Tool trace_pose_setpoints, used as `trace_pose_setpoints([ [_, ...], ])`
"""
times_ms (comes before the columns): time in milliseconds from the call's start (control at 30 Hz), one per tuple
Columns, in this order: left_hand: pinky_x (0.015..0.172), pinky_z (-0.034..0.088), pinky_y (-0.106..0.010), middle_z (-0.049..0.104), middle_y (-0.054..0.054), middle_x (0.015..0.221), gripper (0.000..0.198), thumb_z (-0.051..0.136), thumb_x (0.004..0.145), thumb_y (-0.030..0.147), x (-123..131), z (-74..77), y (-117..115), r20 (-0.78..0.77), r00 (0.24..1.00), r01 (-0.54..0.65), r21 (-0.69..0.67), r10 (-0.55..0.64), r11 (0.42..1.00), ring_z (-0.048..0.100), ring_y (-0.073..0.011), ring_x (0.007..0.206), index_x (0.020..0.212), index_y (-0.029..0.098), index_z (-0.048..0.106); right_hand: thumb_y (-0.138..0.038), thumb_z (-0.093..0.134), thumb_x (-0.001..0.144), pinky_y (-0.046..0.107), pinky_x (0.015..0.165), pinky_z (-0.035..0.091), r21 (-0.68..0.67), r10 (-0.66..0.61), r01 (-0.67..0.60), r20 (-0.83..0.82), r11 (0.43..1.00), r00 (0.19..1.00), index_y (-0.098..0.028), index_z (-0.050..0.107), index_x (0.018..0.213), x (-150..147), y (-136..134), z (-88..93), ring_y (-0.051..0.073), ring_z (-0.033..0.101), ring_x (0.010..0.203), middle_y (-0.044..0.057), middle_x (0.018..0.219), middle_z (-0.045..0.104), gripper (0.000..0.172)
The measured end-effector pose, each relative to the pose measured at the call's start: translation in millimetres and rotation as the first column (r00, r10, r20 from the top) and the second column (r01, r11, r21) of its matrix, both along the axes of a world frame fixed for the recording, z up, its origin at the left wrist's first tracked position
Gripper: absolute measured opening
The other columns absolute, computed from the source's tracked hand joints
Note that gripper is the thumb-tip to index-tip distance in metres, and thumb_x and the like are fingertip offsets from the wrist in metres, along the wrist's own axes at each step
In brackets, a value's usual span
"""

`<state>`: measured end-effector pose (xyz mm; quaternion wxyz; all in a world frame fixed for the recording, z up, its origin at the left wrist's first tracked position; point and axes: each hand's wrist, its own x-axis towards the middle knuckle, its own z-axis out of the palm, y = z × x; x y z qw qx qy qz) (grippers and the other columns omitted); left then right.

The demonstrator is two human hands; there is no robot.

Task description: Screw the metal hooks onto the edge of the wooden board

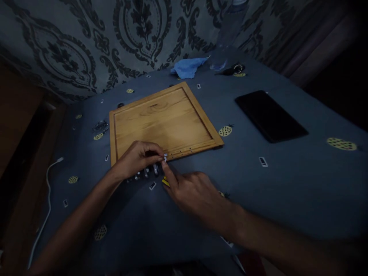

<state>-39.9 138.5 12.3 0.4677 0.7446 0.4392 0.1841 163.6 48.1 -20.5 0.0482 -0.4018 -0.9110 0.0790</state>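
Note:
A framed wooden panel (161, 119) lies flat on the table, with several small dark holes along its near rim. Several shiny metal hooks (147, 172) stick out from that near edge. My left hand (140, 155) is closed in a pinch on a small metal piece (165, 156) at the rim, beside the holes. From the right, my right hand (192, 191) reaches in, its index fingertip at the same metal piece. Its other fingers are curled around a yellow-and-black object (166, 181), mostly hidden under the hand; its kind cannot be made out.
A black tablet-like slab (270, 115) lies to the right. Behind the panel are a blue cloth (188, 68), a clear bottle (227, 38) and a dark item with a ring (234, 69). Small metal parts (100, 125) sit left of the panel. A white cable (48, 191) runs along the left edge.

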Motion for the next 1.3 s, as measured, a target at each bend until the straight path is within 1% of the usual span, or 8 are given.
trace_pose_setpoints([
  [267, 0.073, 0.053, -0.025, 0.076, -0.003, 0.081, 0.009, 0.075, 0.084, 0.026, 2.2, -2.8, -0.2, 0.011, 0.998, -0.059, 0.013, 0.059, 0.998, 0.070, -0.0167, 0.078, 0.083, 0.017, 0.075, -0.024, 0.043, 0.108, 0.032, 0.057, 0.039, 0.005, 0.002, -0.002, 0.003, 1.000, 1.000, -0.002, 0.044, 0.153, -0.3, -0.6, -0.9, 0.021, 0.069, 0.064, 0.012, 0.079, 0.076, 0.050],
  [533, 0.075, 0.055, -0.026, 0.077, -0.003, 0.085, 0.008, 0.075, 0.084, 0.027, 0.4, -1.9, -0.3, 0.008, 0.998, -0.063, 0.000, 0.063, 0.998, 0.072, -0.0175, 0.081, 0.086, 0.019, 0.077, -0.020, 0.044, 0.105, 0.032, 0.058, 0.040, 0.013, 0.002, -0.002, -0.017, 1.000, 1.000, 0.000, 0.041, 0.154, -0.6, -2.4, -4.2, 0.020, 0.067, 0.063, 0.012, 0.080, 0.077, 0.053],
  [667, 0.071, 0.053, -0.024, 0.076, -0.002, 0.080, 0.008, 0.076, 0.084, 0.026, 0.3, -0.9, 1.0, 0.002, 0.998, -0.057, 0.001, 0.057, 0.998, 0.071, -0.0162, 0.077, 0.084, 0.018, 0.075, -0.009, 0.052, 0.097, 0.032, 0.057, 0.040, 0.005, 0.000, 0.000, 0.008, 1.000, 1.000, 0.000, 0.042, 0.154, -1.3, -2.4, 2.9, 0.019, 0.067, 0.063, 0.011, 0.082, 0.078, 0.059],
  [767, 0.071, 0.054, -0.024, 0.077, -0.002, 0.081, 0.009, 0.076, 0.085, 0.027, 0.8, -0.1, 1.4, 0.005, 0.999, -0.035, 0.004, 0.035, 0.999, 0.072, -0.0162, 0.077, 0.084, 0.018, 0.076, -0.001, 0.057, 0.085, 0.031, 0.054, 0.038, -0.030, 0.020, -0.019, 0.045, 0.999, 0.999, 0.000, 0.043, 0.154, -1.2, -1.4, 10.3, 0.018, 0.066, 0.061, 0.010, 0.078, 0.077, 0.070],
  [833, 0.073, 0.055, -0.024, 0.077, -0.003, 0.082, 0.011, 0.077, 0.086, 0.029, 1.1, -0.2, 1.5, 0.008, 1.000, -0.024, 0.021, 0.023, 1.000, 0.073, -0.0166, 0.078, 0.084, 0.018, 0.077, 0.001, 0.058, 0.082, 0.031, 0.053, 0.037, -0.042, 0.035, -0.033, 0.054, 0.999, 0.998, -0.001, 0.043, 0.154, -0.8, -0.7, 13.8, 0.018, 0.065, 0.060, 0.009, 0.077, 0.077, 0.073],
  [1100, 0.069, 0.053, -0.026, 0.075, -0.005, 0.081, 0.026, 0.077, 0.091, 0.044, 0.2, -4.5, 1.9, -0.008, 1.000, 0.020, 0.132, -0.019, 0.991, 0.071, -0.0168, 0.075, 0.084, 0.019, 0.079, 0.001, 0.058, 0.085, 0.031, 0.051, 0.034, -0.037, 0.056, -0.055, 0.052, 0.998, 0.997, 0.001, 0.045, 0.152, 0.0, 1.3, 16.8, 0.018, 0.064, 0.057, 0.007, 0.072, 0.074, 0.068],
  [1200, 0.070, 0.054, -0.025, 0.076, -0.005, 0.082, 0.026, 0.077, 0.092, 0.044, -1.7, -6.3, 2.0, 0.001, 1.000, 0.020, 0.153, -0.020, 0.988, 0.071, -0.0165, 0.075, 0.086, 0.019, 0.080, -0.001, 0.059, 0.088, 0.031, 0.052, 0.035, -0.002, 0.052, -0.052, 0.062, 0.999, 0.997, 0.001, 0.045, 0.151, 1.4, 1.1, 16.8, 0.017, 0.064, 0.057, 0.007, 0.072, 0.074, 0.064],
  [1300, 0.070, 0.055, -0.024, 0.076, -0.005, 0.082, 0.022, 0.078, 0.092, 0.040, -3.9, -6.5, 2.8, 0.006, 0.999, 0.033, 0.157, -0.035, 0.987, 0.072, -0.0160, 0.076, 0.088, 0.018, 0.080, -0.001, 0.059, 0.087, 0.030, 0.051, 0.035, 0.016, 0.053, -0.054, 0.065, 0.998, 0.996, 0.000, 0.044, 0.151, 2.2, 0.2, 15.3, 0.017, 0.064, 0.057, 0.005, 0.072, 0.074, 0.066],
])
